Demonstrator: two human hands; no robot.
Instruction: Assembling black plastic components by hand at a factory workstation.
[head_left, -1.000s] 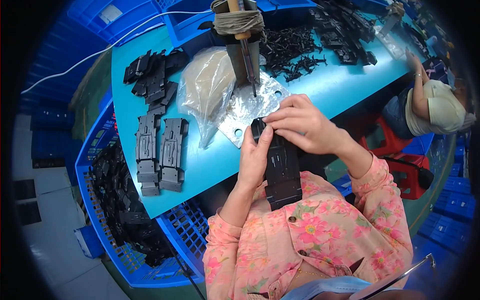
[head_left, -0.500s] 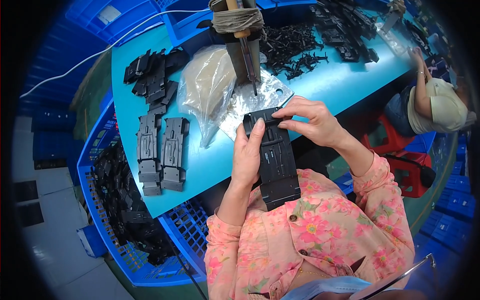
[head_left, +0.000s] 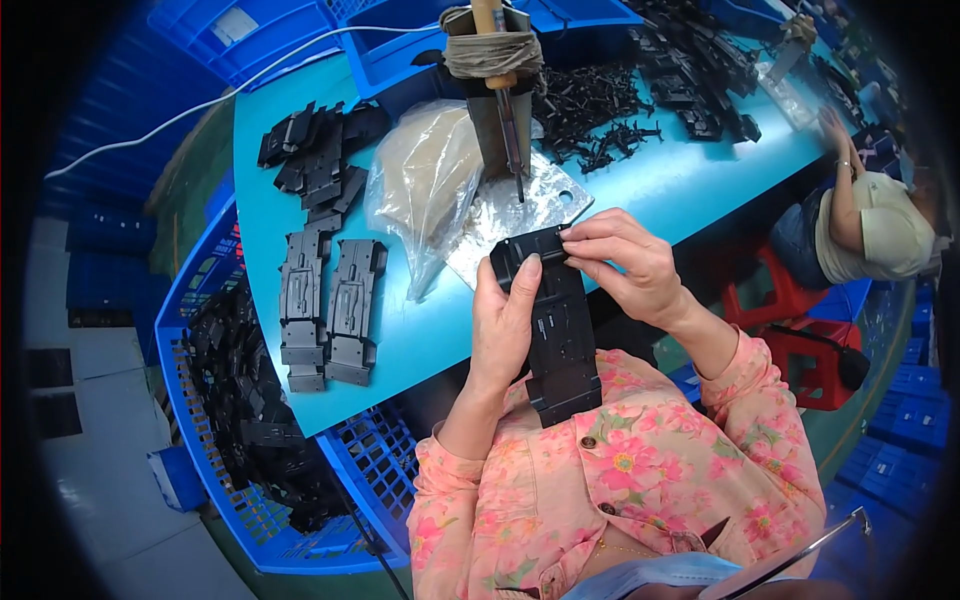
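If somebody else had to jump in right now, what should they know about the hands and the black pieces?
Left hand: grips the long black plastic part along its left side, thumb on its face.
Right hand: fingertips pinch the part's top end.
The part is held above the lap, near the teal table edge.
Done: two like parts lie side by side on the table.
Left: many black parts wait in the blue crate at the left.

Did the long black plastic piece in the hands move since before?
Yes. The long black plastic piece has slid down toward the person, away from the metal plate on the table.
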